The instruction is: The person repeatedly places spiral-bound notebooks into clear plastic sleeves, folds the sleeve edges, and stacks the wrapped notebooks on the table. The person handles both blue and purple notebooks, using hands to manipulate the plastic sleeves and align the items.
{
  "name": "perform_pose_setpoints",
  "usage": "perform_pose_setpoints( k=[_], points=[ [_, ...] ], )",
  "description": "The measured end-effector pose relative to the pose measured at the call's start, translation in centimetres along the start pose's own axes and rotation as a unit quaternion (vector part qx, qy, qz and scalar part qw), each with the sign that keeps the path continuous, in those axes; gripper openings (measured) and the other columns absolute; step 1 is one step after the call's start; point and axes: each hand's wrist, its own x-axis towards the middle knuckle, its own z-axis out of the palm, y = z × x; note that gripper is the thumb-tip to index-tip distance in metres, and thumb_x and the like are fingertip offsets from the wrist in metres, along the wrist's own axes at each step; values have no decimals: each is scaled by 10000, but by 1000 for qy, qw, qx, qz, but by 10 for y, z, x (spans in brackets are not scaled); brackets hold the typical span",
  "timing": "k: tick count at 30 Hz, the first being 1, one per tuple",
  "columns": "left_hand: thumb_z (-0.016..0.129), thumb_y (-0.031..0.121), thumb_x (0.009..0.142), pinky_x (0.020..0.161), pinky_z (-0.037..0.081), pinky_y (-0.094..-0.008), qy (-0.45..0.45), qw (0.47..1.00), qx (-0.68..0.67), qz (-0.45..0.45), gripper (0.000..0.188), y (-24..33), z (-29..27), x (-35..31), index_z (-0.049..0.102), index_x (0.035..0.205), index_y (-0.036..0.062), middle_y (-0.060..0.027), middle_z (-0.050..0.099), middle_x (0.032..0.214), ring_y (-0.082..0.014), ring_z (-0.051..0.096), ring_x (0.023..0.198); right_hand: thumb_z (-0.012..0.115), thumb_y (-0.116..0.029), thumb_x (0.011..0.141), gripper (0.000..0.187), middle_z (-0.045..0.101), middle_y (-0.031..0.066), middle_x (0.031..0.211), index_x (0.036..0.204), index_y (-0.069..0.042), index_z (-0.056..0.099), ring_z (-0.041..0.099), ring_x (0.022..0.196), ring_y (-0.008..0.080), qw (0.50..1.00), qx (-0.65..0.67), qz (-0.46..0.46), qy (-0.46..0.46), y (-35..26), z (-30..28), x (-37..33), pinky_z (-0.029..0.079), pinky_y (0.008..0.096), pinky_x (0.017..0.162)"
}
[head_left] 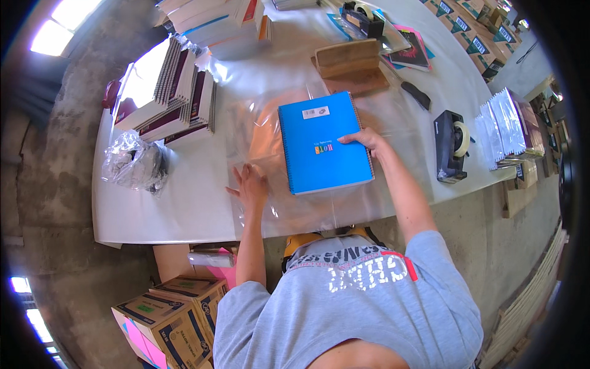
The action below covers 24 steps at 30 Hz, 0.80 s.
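A blue spiral notebook [319, 166] lies on a clear plastic sheet [246, 206] at the middle of the table. Coils run down its left side, and more coils show along the right edge, so it may be a small stack. My right hand [364, 140] grips its right edge, thumb flat on the cover; the other fingers are mostly hidden. Left of the notebook, my left hand [249, 186] rests on the plastic with its fingers apart, holding nothing. Through the sheet an orange-brown patch shows.
Piled spiral books [184, 101] and a crumpled plastic bag [136, 163] occupy the left side. Beyond the notebook are a brown wooden block [349, 61] and a black-handled knife [415, 95]. A tape dispenser [450, 147] and wrapped books [507, 129] stand right. Cartons [175, 320] sit below.
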Motion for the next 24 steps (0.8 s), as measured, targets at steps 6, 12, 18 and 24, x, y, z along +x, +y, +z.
perform_pose_setpoints(
  k=[6,12,18,24],
  points=[
    [730,221,759,726,463,-368,-157,864,-477,-28,909,-11,-101,26,159,1467,245,-190,385,1376,-159,597,791,843,-164,584,737,608,218,1095,1195,73,504,633,945,294,999,-25,13,23,-3,-2,3,522,426,846],
    [640,-53,669,503,393,-209,-191,802,-546,150,997,-33,-115,57,110,1476,194,-197,315,1432,-70,493,586,854,-157,566,716,628,187,1060,1182,20,536,633,927,285,998,43,-33,-45,1,-2,14,525,423,830],
    [570,-154,618,509,456,-236,-230,801,-491,254,1000,52,-142,44,82,1462,69,-128,104,1527,-118,541,624,820,-122,617,613,642,137,1036,1165,-26,561,634,891,240,994,72,-38,-71,14,-8,36,527,404,814],
    [666,-38,612,620,553,-311,-180,853,-357,334,1124,136,-31,49,-66,1453,103,-149,-7,1527,-263,628,887,885,-243,516,614,662,159,965,1003,43,645,648,815,237,993,-73,-30,89,-6,12,11,540,369,755]
  ],
)
